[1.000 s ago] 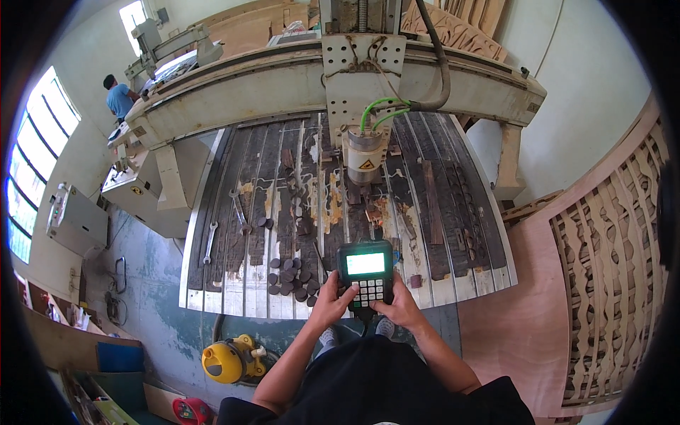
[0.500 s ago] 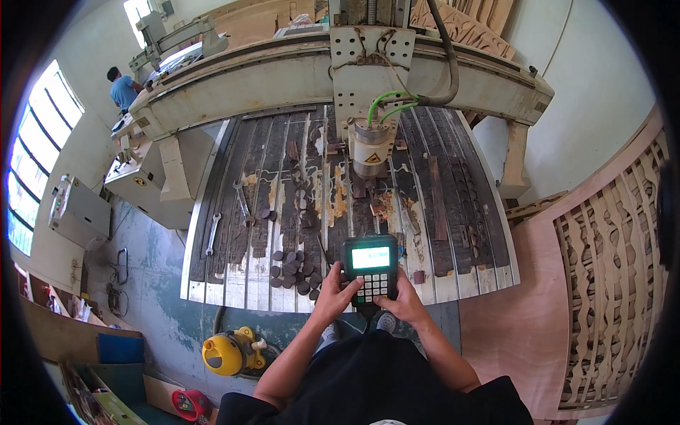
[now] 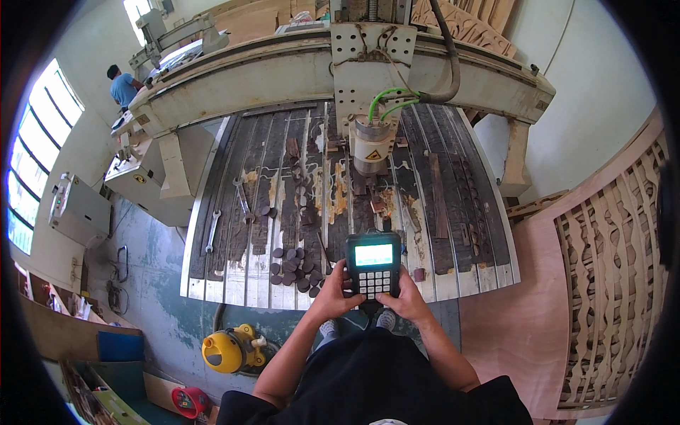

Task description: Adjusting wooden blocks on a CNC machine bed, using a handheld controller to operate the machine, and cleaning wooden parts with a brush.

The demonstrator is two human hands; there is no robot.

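The left hand (image 3: 333, 294) and the right hand (image 3: 405, 297) both grip a black handheld controller (image 3: 373, 268) with a lit green screen and a keypad, one hand on each side, the thumbs lying over the keys. The controller sits near the person's chest, just above the near edge of a big slotted machine bed (image 3: 453, 276). On the bed, left of the controller, lies a cluster of dark round discs (image 3: 290, 268), and farther left two wrenches (image 3: 211, 231). Beyond the controller, a silver motor spindle (image 3: 371, 145) hangs from a grey beam (image 3: 269, 71) across the far side. A yellow machine (image 3: 228, 349) stands on the floor near left. A carved wooden panel (image 3: 609, 283) leans at the right. Another person in a blue shirt (image 3: 122, 86) stands far left.
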